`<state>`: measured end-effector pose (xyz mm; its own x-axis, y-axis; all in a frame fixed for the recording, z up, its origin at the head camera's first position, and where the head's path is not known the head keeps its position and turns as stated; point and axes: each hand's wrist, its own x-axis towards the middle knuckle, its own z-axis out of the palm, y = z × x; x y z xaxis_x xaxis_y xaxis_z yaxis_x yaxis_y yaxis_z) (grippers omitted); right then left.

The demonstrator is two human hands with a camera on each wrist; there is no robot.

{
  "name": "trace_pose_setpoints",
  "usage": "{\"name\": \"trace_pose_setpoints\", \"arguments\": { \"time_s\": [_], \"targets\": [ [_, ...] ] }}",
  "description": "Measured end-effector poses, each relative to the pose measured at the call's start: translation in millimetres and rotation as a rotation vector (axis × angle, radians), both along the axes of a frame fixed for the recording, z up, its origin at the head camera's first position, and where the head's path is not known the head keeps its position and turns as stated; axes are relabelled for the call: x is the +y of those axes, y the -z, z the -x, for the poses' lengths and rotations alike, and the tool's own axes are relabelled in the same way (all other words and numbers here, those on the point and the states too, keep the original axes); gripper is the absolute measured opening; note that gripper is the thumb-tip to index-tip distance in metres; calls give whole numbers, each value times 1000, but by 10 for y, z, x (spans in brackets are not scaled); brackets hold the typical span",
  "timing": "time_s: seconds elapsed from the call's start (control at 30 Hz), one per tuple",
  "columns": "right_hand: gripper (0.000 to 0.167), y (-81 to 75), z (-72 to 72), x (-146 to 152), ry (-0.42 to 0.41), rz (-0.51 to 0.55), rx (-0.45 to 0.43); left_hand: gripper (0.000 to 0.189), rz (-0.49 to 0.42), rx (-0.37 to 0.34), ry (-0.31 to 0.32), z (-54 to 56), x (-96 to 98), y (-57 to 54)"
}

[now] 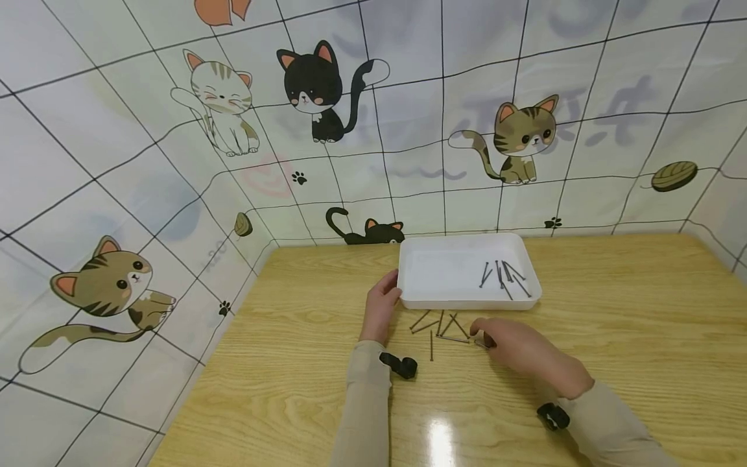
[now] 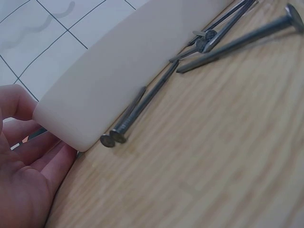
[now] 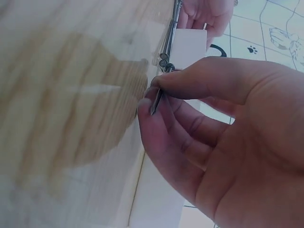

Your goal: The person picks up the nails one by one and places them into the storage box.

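A shallow white tray (image 1: 461, 303) stands on the wooden table with several nails (image 1: 506, 275) in its right half. My left hand (image 1: 382, 305) holds the tray by its near left corner, fingers against the wall (image 2: 35, 156) in the left wrist view. Loose nails (image 2: 147, 102) lie in front of the tray, some crossing, their flat heads showing. To the right of them, my right hand (image 1: 519, 347) pinches a nail (image 3: 158, 97) between thumb and fingertips, low over the table; its pointed end shows in the right wrist view.
The wooden table (image 1: 280, 370) runs back to a wall covering (image 1: 420, 162) with cat drawings and grid lines. Small black cameras sit on both wrists. A bright reflection lies on the table's near part.
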<state>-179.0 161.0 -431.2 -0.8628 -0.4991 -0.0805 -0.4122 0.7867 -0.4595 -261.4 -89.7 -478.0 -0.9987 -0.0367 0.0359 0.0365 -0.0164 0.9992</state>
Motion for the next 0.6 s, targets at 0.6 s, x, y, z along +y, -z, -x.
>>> {"name": "trace_pose_setpoints", "arguments": {
  "time_s": [0.6],
  "targets": [
    [30, 48, 120, 103, 29, 375, -233, 46, 9, 5, -19, 31, 8, 80]
  ]
}}
